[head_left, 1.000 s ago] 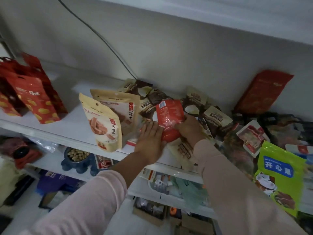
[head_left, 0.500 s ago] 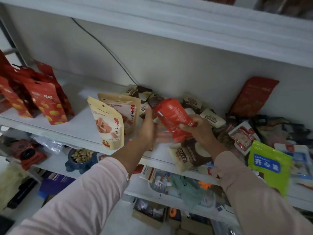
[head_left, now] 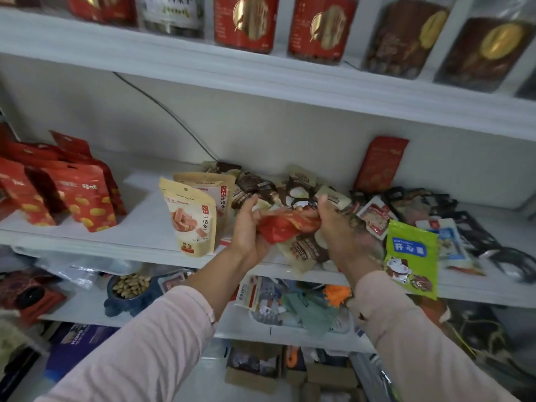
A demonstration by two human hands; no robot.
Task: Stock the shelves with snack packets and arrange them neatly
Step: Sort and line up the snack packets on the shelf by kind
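A: Where is the crumpled red plastic snack packet [head_left: 285,224]?

B: Over the near edge of the white shelf [head_left: 139,224], right of the beige standing pouches [head_left: 193,219]. The left hand [head_left: 249,227] and right hand [head_left: 336,227] pinch its ends with curled fingers.

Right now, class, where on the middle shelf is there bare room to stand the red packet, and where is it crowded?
Free: the bare shelf between the red pouches and the beige pouches. Crowded: the brown packet heap behind the red packet, rightward past the green packet.
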